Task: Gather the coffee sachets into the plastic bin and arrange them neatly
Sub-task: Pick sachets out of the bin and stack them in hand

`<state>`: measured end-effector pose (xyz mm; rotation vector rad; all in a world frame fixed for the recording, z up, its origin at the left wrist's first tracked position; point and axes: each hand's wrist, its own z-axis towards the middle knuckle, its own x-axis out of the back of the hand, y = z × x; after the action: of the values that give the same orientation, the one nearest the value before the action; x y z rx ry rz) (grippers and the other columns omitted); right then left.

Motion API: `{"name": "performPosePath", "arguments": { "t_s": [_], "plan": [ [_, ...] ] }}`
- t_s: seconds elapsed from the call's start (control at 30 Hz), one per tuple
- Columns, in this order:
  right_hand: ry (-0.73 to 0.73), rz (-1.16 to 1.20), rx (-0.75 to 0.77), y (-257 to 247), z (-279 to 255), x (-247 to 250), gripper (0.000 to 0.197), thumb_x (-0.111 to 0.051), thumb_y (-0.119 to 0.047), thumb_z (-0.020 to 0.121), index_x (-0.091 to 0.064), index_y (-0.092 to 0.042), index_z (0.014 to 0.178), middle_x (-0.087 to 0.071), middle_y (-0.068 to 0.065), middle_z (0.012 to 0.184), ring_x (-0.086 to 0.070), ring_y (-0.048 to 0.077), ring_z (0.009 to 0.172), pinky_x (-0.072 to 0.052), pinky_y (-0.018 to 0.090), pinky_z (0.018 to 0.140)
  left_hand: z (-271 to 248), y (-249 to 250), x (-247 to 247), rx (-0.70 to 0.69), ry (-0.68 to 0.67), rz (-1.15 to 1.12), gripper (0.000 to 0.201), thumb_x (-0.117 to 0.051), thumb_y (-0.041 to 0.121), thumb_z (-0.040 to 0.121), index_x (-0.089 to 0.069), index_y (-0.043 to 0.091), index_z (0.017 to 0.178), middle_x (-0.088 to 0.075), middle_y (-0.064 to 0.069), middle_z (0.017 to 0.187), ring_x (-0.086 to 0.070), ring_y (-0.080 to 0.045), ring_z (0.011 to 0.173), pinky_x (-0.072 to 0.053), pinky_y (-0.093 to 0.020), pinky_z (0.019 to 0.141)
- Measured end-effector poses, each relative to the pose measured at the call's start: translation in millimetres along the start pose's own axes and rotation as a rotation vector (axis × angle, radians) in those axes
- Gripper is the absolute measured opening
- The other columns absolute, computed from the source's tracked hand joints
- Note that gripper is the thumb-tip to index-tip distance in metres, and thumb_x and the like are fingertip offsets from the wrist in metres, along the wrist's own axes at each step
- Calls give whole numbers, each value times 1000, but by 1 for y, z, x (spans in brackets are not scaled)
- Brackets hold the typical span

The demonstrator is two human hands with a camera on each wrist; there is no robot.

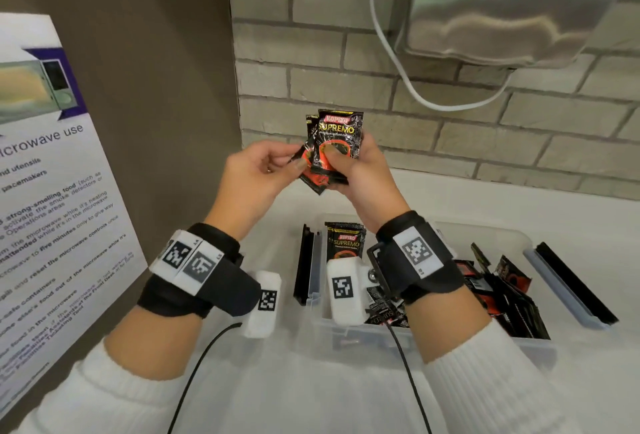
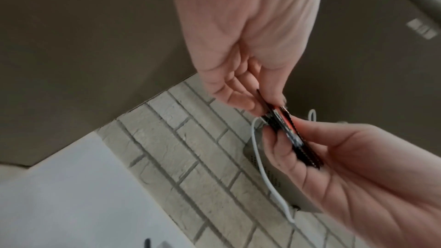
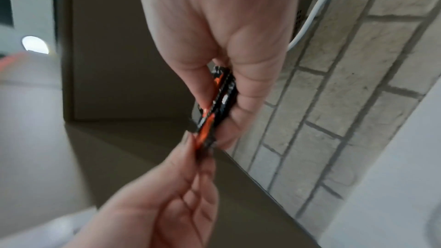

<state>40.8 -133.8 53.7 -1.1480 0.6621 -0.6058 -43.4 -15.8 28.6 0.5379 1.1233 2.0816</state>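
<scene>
A small stack of Kopiko Supremo coffee sachets [image 1: 337, 142] is held upright above the worktop [image 1: 346, 399], at 12 o'clock from the clear plastic bin [image 1: 533, 347]. The right hand [image 1: 367, 177] clamps the stack, its grip closed; the left hand [image 1: 256, 173] pinches the sachets' lower left corner. More sachets [image 1: 346, 243] lie in the bin.

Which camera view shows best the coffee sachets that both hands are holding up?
The head view: the held sachets face the camera, printed fronts readable, gripped by the right hand and pinched by the left hand. Both wrist views show the bundle only edge-on, as a thin black and orange strip, and blurred.
</scene>
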Motion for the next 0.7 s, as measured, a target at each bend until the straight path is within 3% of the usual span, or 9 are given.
{"name": "performPosePath", "arguments": {
  "t_s": [0.1, 0.17, 0.27, 0.33, 0.43, 0.5, 0.57, 0.63, 0.7],
  "plan": [
    [31, 80, 8, -5, -22, -1, 34, -53, -1, 91, -44, -7, 123, -61, 12, 111, -63, 25, 97, -54, 44, 87, -25, 14, 2, 4, -88, 15, 16, -76, 8, 70, -65, 16, 79, -66, 8, 77, -61, -2, 72, -52, -17, 74],
    [42, 89, 15, -8, -37, 2, 38, -54, -2, 90, -43, -4, 126, -61, 14, 113, -63, 25, 98, -53, 44, 89, -41, 20, 3, 2, -174, -48, 16, -75, 23, 69, -65, 15, 78, -65, 5, 83, -61, -6, 81, -51, -21, 77],
    [-16, 73, 30, -18, -56, 8, 40, -54, -4, 91, -42, -5, 129, -61, 12, 114, -64, 19, 95, -57, 34, 78, -48, 23, 3, 125, -185, -311, 54, -75, 58, 62, -65, 16, 96, -65, -1, 99, -62, -14, 94, -51, -27, 82],
    [-72, 35, 9, -19, -70, 8, 40, -55, -5, 90, -42, -6, 129, -62, 10, 115, -64, 17, 97, -57, 32, 79, -51, 30, -2, 195, -255, -435, 75, -68, 64, 66, -57, 11, 117, -64, -5, 113, -62, -17, 103, -52, -30, 88],
    [-105, -28, -36, -4, -87, 1, 38, -55, -6, 91, -41, -7, 127, -61, 8, 113, -63, 14, 98, -55, 27, 81, -64, 38, -16, 380, -385, -452, 62, -49, 54, 81, -53, 13, 127, -63, -9, 122, -62, -21, 111, -52, -36, 91],
    [-62, -148, -56, 13, -93, -6, 36, -54, -12, 92, -40, -9, 125, -59, 4, 113, -61, 13, 101, -53, 28, 85, -71, 33, -23, 517, -352, -474, 53, -53, 45, 85, -53, 14, 128, -62, -13, 122, -60, -28, 113, -51, -42, 93],
    [13, -497, -8, 30, -95, -5, 36, -56, -24, 91, -42, -13, 122, -52, 2, 114, -51, 14, 108, -47, 36, 96, -80, 24, -25, 605, -315, -515, 49, -57, 38, 89, -51, 12, 130, -59, -14, 119, -56, -31, 113, -48, -44, 92],
    [105, -819, 82, 45, -98, 1, 46, -60, -34, 87, -43, -16, 125, -38, -3, 111, -33, 11, 107, -37, 31, 99, -89, 17, -26, 660, -285, -568, 47, -55, 34, 91, -49, 11, 132, -60, -11, 115, -59, -27, 105, -53, -38, 82],
    [142, -826, 152, 49, -107, 4, 71, -67, -37, 80, -33, -15, 138, -29, -6, 110, -27, 8, 105, -32, 25, 97, -95, 12, -27, 694, -260, -608, 44, -50, 32, 95, -46, 12, 134, -63, -11, 115, -65, -24, 96, -55, -33, 69]
  ]
}}
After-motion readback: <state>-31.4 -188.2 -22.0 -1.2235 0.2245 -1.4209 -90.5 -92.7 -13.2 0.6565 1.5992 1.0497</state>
